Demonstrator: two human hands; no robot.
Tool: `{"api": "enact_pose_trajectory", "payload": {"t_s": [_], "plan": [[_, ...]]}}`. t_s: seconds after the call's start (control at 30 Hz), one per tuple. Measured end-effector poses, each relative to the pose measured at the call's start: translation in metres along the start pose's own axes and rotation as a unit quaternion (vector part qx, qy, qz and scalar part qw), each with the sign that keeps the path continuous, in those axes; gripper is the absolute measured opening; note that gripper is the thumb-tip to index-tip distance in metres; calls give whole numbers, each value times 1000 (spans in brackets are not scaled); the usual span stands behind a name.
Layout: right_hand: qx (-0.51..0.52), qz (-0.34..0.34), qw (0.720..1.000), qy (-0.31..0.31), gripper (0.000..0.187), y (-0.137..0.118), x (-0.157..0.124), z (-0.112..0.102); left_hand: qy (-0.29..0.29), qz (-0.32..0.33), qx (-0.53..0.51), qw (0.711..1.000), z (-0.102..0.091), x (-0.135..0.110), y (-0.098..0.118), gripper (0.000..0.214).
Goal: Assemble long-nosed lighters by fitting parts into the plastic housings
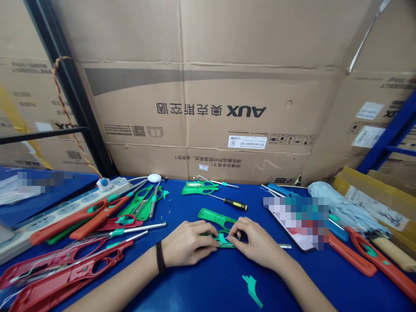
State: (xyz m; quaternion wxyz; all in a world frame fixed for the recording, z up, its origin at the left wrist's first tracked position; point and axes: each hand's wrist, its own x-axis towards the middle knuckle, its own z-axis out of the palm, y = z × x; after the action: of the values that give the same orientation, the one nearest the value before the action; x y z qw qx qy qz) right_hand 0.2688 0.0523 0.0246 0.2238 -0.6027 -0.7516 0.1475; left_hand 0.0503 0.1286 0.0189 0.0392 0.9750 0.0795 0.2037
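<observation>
Both of my hands rest on the blue table at the centre. My left hand (186,242), with a black band on its wrist, has its fingers curled onto a green plastic tool body (217,218). My right hand (251,240) pinches a small teal plastic part (222,238) that sits on the same green piece between the two hands. A thin metal rod (285,246) sticks out to the right from under my right hand.
Red and orange tool bodies (65,260) and metal rods lie at the left beside a white power strip (58,208). More green bodies (199,187), a black-and-yellow screwdriver (232,202), a loose teal part (251,289), orange tools (373,255) and a folded umbrella (344,208) lie around. Cardboard boxes (211,108) wall the back.
</observation>
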Motion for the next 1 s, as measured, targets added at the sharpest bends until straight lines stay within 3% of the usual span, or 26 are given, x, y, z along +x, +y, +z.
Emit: {"api": "enact_pose_trajectory", "payload": {"t_s": [0.3,0.63,1.0], "plan": [[37,-39,998,-15,11,-1,-1,-3,9,-8,-12,1000,1,0,1,19],[34,-4,996,-79,26,-4,-10,-20,17,-9,-28,999,3,-1,0,17],[48,-4,997,-57,11,-1,-6,-13,24,-38,-40,998,1,0,1,16]]}}
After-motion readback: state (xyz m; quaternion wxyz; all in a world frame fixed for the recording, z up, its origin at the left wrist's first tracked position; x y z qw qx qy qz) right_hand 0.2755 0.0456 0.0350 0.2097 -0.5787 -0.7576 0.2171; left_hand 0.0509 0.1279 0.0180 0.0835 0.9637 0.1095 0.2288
